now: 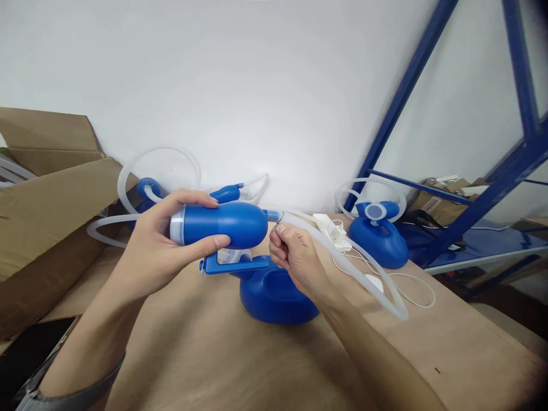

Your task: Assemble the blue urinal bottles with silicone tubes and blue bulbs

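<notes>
My left hand (169, 251) is wrapped round a blue bulb-shaped funnel piece (231, 224) with a translucent rim, held level above the table. Its narrow nozzle points right, into or against the end of a clear plastic hose (334, 246); how deep it sits I cannot tell. There my right hand (295, 254) pinches a thin wire hose clamp (280, 217) looped around the joint. Below and behind the hands, a blue plastic urinal bottle (274, 302) stands on the table, its handle-like blue arm (235, 266) reaching left. My right hand covers part of the bottle.
An open cardboard box (55, 188) stands at the left. Against the wall are more blue bulbs (226, 194) with hoses. Another blue bottle (379, 242) stands at the right, by a blue metal shelf (483, 245). A white power strip (334, 231) and cables lie near the hose.
</notes>
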Demonstrator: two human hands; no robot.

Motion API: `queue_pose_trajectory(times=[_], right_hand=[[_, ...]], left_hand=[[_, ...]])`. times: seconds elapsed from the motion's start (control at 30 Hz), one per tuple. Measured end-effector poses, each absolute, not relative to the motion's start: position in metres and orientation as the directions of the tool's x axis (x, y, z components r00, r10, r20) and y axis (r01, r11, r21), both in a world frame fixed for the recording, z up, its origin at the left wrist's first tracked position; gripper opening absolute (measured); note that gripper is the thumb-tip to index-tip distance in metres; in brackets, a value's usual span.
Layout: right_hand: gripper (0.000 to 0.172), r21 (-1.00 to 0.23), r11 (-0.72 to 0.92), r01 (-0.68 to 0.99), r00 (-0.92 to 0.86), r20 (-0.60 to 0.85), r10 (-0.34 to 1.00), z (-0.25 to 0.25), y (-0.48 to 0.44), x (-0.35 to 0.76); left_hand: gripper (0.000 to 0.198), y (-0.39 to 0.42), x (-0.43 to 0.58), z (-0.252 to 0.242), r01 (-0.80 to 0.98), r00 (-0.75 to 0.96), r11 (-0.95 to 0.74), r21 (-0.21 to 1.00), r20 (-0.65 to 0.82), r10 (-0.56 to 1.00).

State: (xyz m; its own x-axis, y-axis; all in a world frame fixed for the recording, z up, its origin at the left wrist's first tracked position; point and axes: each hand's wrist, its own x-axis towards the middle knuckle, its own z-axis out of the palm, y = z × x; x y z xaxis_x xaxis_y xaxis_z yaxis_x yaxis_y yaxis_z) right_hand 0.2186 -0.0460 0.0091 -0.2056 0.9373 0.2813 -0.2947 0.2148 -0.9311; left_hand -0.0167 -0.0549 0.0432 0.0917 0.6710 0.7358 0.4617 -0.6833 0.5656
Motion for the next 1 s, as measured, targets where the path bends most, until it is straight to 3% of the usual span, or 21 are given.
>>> queue_pose_trajectory(times=[0.2, 0.4, 0.57, 1.0], right_hand=[[0.035, -0.942, 0.119, -0.313, -0.333, 0.226, 0.915, 0.013, -0.048, 0.221], [0.033, -0.952, 0.1, -0.29, -0.348, 0.202, 0.915, 0.016, -0.05, 0.224], [0.03, -0.934, -0.062, -0.352, -0.413, 0.096, 0.906, 0.02, -0.051, 0.224], [0.043, -0.872, 0.0, -0.49, -0.179, 0.1, 0.979, -0.002, -0.043, 0.207]], left_hand=[[0.033, -0.052, -0.023, 0.044, 0.407, 0.196, -0.758, 0.509, 0.762, 0.617], [0.032, -0.053, -0.022, 0.044, 0.397, 0.237, -0.788, 0.47, 0.777, 0.583], [0.032, -0.051, -0.022, 0.044, 0.403, 0.256, -0.784, 0.473, 0.764, 0.592], [0.042, -0.046, -0.012, 0.038, 0.468, 0.132, -0.663, 0.584, 0.696, 0.706]])
